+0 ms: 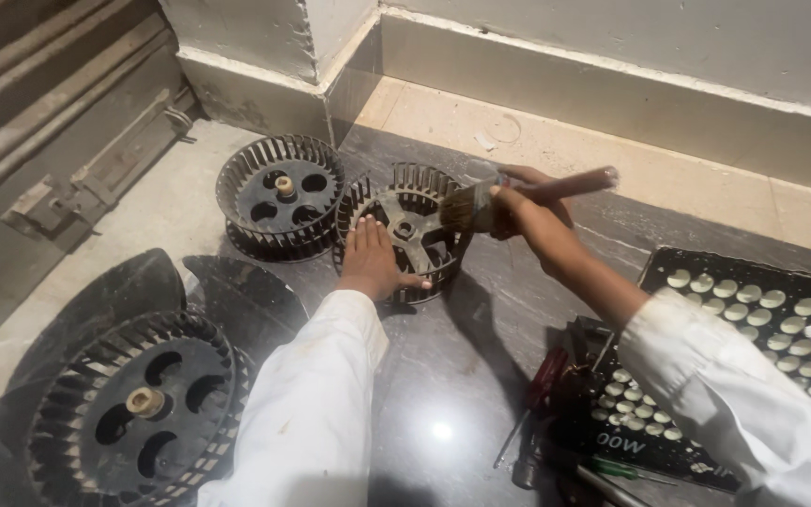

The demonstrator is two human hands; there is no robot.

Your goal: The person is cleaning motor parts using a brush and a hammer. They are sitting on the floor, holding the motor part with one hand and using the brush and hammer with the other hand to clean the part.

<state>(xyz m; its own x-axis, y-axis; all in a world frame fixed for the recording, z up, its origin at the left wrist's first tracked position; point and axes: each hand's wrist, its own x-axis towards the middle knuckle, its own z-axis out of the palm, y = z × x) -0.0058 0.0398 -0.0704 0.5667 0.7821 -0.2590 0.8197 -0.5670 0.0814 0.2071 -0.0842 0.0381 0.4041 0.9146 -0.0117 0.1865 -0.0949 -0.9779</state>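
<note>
A black blower wheel with a brass hub [281, 195] stands on the dark stone floor [462, 376]. Toward the near left of it lies a larger black fan wheel [143, 408] resting on a black housing [133, 286]. Well to its right sits a black panel studded with pale round lenses [781, 319], with screwdrivers [542, 390] at its near edge. Behind the wheel runs a pale wall skirting [255, 89]; to its left, a metal shutter latch [96, 178].

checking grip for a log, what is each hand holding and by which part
The right hand holds a paintbrush by its wooden handle, near the bristles. The left hand grips nothing; it rests flat on the blower wheel.
</note>
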